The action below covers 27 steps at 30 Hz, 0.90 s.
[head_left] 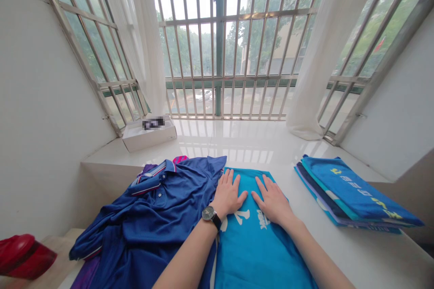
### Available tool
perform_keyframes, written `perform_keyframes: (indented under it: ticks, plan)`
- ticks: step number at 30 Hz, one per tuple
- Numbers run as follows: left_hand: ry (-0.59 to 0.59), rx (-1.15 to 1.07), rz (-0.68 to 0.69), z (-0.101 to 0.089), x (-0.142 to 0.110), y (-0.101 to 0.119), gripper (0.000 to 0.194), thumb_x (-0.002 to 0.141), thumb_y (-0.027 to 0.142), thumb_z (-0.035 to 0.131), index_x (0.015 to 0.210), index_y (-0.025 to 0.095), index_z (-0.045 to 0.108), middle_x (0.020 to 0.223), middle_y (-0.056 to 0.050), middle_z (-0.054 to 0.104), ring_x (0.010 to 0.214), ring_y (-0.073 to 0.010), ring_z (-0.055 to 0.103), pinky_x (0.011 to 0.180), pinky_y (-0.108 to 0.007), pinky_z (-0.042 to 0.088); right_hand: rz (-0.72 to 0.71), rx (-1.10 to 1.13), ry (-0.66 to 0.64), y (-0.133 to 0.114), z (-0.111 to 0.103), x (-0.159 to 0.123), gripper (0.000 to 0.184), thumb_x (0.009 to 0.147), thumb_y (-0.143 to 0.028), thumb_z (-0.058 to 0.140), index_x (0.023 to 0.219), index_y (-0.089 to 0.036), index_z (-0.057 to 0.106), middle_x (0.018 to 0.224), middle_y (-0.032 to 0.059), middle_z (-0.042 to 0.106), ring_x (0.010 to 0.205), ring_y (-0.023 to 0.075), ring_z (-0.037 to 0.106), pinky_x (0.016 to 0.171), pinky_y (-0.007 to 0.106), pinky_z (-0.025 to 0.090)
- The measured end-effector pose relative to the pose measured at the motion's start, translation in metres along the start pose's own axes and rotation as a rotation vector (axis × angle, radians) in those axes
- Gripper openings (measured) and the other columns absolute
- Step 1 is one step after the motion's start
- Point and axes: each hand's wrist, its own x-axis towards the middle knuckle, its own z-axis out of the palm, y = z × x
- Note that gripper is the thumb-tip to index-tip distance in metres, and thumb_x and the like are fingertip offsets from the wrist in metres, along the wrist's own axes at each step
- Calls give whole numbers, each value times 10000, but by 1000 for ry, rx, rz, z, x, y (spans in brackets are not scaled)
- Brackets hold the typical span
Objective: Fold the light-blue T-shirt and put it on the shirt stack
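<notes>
A teal shirt [251,253] with white lettering lies flat on the white window sill, its sides folded in. My left hand [229,193], with a black-strapped watch on the wrist, rests on its upper left part, fingers spread. On the upper right part lies my right hand [272,198], palm down and fingers apart. Left of them, a dark blue polo shirt [162,221] with a striped collar is spread loosely and wrinkled, beside my left forearm. Purple and pink cloth shows at its edges.
To the right sits a stack of folded shirts [352,189]. A white box [151,137] stands at the back left of the sill [233,142]. White curtains [312,54] hang before the barred window. A red object [27,255] is at the lower left.
</notes>
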Motion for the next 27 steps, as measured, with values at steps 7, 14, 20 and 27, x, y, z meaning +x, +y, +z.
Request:
perform_keyframes:
  ticks: [7, 14, 20, 27]
  plan:
    - [-40, -15, -23, -3, 0, 1, 799, 939, 648, 296, 1540, 122, 305, 1629, -174, 177, 1510, -347, 108, 1213, -500, 163, 1, -10, -8, -1, -1, 0, 700, 961, -559, 347, 1540, -166, 325, 1619, 159, 251, 1484, 297, 246, 1201, 451, 207]
    - [-78, -10, -31, -1, 2, 0, 811, 936, 658, 283, 1544, 122, 290, 1633, -177, 158, 1511, -348, 98, 1211, -500, 153, 6, -20, 1, 0, 0, 1, 700, 958, -566, 337, 1540, -178, 325, 1618, 140, 263, 1482, 282, 256, 1198, 449, 221]
    - [-219, 114, -26, -28, 25, 8, 724, 900, 620, 428, 1408, 106, 481, 1489, -239, 426, 1381, -407, 369, 1090, -539, 327, 7, -20, -16, -1, -3, 0, 700, 962, -563, 338, 1542, -173, 320, 1620, 151, 252, 1482, 291, 254, 1201, 446, 209]
    - [30, 140, -54, -27, 49, -9, 386, 951, 412, 476, 1211, 152, 592, 1187, -161, 605, 1122, -318, 533, 932, -441, 434, 3, -24, -7, -2, -4, -1, 687, 962, -563, 328, 1539, -190, 331, 1619, 137, 262, 1478, 296, 266, 1199, 446, 220]
